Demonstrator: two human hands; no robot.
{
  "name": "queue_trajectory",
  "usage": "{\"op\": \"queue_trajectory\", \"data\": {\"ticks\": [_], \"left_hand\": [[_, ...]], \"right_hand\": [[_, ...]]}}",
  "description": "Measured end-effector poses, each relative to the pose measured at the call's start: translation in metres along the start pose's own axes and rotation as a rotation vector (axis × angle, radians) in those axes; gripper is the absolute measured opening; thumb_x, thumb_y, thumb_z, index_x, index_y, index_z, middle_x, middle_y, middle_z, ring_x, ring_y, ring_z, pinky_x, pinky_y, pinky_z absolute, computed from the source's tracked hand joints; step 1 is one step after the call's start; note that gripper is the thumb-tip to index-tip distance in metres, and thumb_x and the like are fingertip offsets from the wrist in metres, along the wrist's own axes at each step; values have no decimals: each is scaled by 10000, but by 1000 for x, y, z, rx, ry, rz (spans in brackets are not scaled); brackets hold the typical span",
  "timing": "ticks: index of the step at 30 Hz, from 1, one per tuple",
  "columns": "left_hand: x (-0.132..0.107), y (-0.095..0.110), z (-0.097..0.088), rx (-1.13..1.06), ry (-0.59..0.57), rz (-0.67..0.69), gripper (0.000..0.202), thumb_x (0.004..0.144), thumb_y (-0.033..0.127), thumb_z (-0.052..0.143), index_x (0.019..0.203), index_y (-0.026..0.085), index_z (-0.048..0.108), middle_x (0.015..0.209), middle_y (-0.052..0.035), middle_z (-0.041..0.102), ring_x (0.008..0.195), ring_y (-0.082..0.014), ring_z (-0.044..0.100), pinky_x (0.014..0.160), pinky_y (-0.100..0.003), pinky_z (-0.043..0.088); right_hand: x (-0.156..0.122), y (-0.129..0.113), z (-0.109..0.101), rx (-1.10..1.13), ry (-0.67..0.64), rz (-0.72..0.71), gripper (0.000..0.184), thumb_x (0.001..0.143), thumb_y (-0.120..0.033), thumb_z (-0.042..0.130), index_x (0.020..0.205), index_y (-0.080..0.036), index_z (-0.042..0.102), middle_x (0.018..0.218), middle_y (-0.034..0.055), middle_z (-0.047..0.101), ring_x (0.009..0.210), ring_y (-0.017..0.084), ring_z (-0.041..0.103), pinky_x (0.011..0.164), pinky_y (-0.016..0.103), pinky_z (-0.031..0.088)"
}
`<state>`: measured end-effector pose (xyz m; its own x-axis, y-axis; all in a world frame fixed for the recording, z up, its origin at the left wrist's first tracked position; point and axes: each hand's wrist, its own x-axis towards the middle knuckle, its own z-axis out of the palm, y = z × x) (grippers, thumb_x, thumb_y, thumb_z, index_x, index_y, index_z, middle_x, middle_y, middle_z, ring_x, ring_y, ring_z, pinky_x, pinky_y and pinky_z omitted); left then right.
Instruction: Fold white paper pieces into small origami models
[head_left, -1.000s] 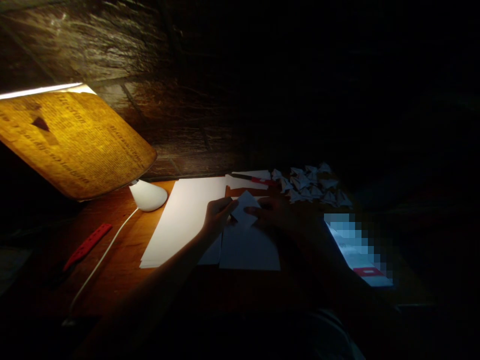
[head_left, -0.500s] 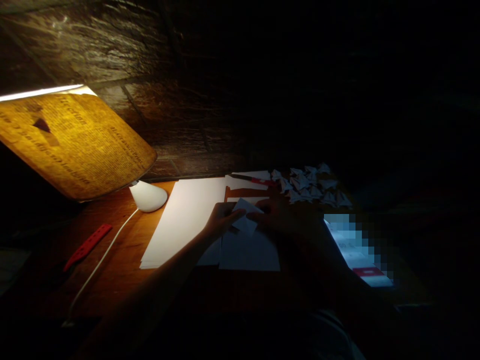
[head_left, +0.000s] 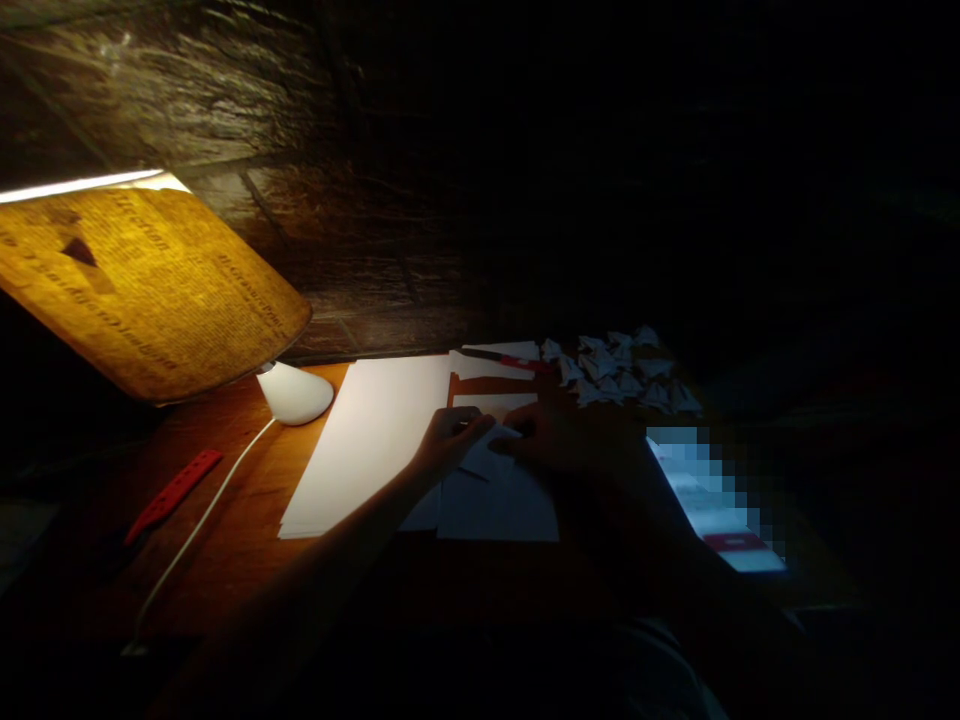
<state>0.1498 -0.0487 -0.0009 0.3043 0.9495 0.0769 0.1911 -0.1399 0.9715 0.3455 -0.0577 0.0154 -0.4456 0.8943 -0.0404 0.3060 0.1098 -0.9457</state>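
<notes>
Bare hands (head_left: 451,437), bare forearms (head_left: 371,515), dk. clothing (head_left: 637,675) w/ faint bluish streak (head_left: 681,655).

Dim overall. Lit warmly from the left by lampshade (head_left: 161,290), glaring at upper rim (head_left: 82,186); bluish by screen (head_left: 705,510), partly pixelated. Shadowed, soft around left hand (head_left: 450,440) and right hand (head_left: 546,437). Near-black at right.

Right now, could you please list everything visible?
Lamp: one, yellow-white, left
Cord: one, white, below lamp
Strip: one, red, left
Paper stack: one, white, centre
Sheet: one, white, below hands
Rear paper: count unclear, white, back
Tool: one, red-black, on rear paper
Folded papers: several, white, back right
Screen: one, bluish, right
Table: one, brown, below
Wall: one, brown, behind
Held paper: one, white, between hands
Left hand: one, shadowed, centre
Right hand: one, shadowed, centre
</notes>
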Motion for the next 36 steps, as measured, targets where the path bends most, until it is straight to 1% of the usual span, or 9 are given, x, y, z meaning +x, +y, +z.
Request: {"op": "queue_trajectory", "data": {"ticks": [6,10,12,17,19,22,26,32,36], "left_hand": [[1,-3,3,132,64,56,603,814,632,665,507,198,379,498,64,278,481,-77,273,459,-232,178],[0,-4,2,69,101,34,601,801,613,692,506,198,373,501,61,280,486,-76,272,462,-239,166],[-1,-2,2,2,75,-4,572,799,605,701,525,196,408,513,56,315,484,-77,294,455,-235,178],[-1,-1,-1,-50,-100,-115,548,748,629,736,550,184,483,508,44,401,469,-78,356,434,-220,224],[-1,-2,-2,-49,-115,-139,554,738,643,736,550,175,506,500,37,429,465,-80,374,432,-218,237],[-1,-2,-1,-73,-79,-122,550,721,650,749,573,160,548,519,22,480,480,-87,412,441,-216,269],[-2,-4,1,-111,-27,-128,549,701,650,771,592,150,570,521,27,477,474,-79,404,436,-206,272],[-4,-4,2,-160,167,-66,568,696,656,778,580,158,531,536,31,457,488,-82,417,444,-208,294],[-5,3,2,-150,247,-16,564,725,636,768,562,166,501,527,41,425,487,-76,383,436,-205,274]], "right_hand": [[-1,-4,2,26,-13,14,430,677,-582,802,641,-178,659,584,-30,591,509,93,456,496,240,326],[-1,-5,1,72,-18,15,451,665,-594,808,605,-186,625,545,-52,531,495,86,419,494,243,321],[-1,-5,0,105,-33,30,468,651,-605,813,592,-188,610,540,-56,523,492,85,412,492,243,320],[-1,-1,-3,145,-59,101,462,592,-591,851,643,-175,657,571,-41,563,511,98,452,479,240,315],[-1,-1,-4,146,-60,107,453,596,-580,855,662,-169,677,585,-33,579,525,106,476,484,241,324],[-1,-1,-5,148,-40,91,454,599,-583,860,676,-165,698,601,-25,603,542,112,501,500,242,348],[0,1,-4,168,29,89,471,610,-607,859,678,-171,693,622,-15,623,550,111,518,507,241,369],[-1,1,-2,174,9,124,503,644,-636,840,646,-173,642,613,-4,610,540,112,509,522,258,393],[-1,0,-2,148,6,97,517,644,-645,828,601,-178,611,593,-23,570,537,100,479,521,254,373]]}}
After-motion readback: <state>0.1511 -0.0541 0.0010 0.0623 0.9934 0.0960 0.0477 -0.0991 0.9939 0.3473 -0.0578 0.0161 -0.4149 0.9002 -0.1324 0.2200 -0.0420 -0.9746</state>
